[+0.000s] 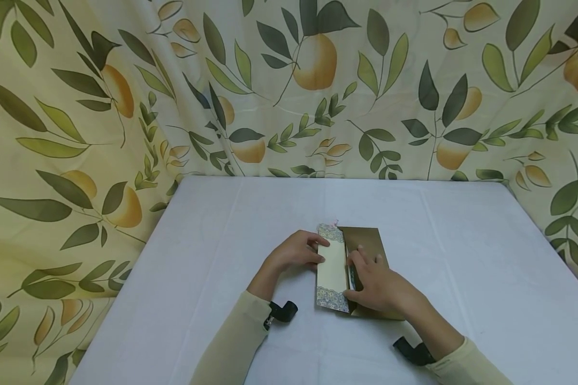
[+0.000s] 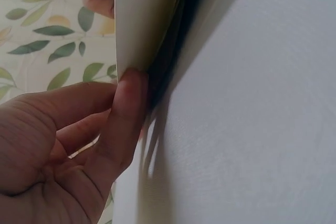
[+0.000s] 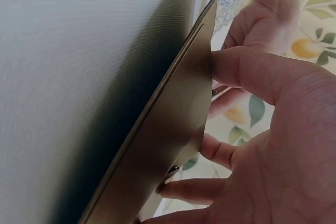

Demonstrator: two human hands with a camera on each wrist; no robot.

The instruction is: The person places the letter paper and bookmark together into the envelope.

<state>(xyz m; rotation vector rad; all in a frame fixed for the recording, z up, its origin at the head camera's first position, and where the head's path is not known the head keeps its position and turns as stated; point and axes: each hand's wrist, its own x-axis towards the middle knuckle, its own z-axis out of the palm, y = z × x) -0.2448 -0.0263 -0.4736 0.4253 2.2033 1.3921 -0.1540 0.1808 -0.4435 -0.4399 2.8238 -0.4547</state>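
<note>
A cream card panel (image 1: pixel 331 264) with blue lace-patterned ends and a small pink tip at its top lies along the left side of a brown folded paper folder (image 1: pixel 366 238). My left hand (image 1: pixel 298 250) pinches the panel's left edge between thumb and fingers; the left wrist view has the thumb at the edge, the panel raised off the cloth. From the right, my right hand (image 1: pixel 375 280) grips the brown flap's edge beside the panel, thumb nearer me. Brown layers (image 3: pixel 157 124) stand tilted in the right wrist view. A dark, narrow gap shows between panel and folder.
A white cloth (image 1: pixel 212 267) covers the table. Behind and to the left hangs a curtain (image 1: pixel 77 133) printed with leaves and orange fruit. Black wrist cameras (image 1: pixel 283 312) sit by both cuffs.
</note>
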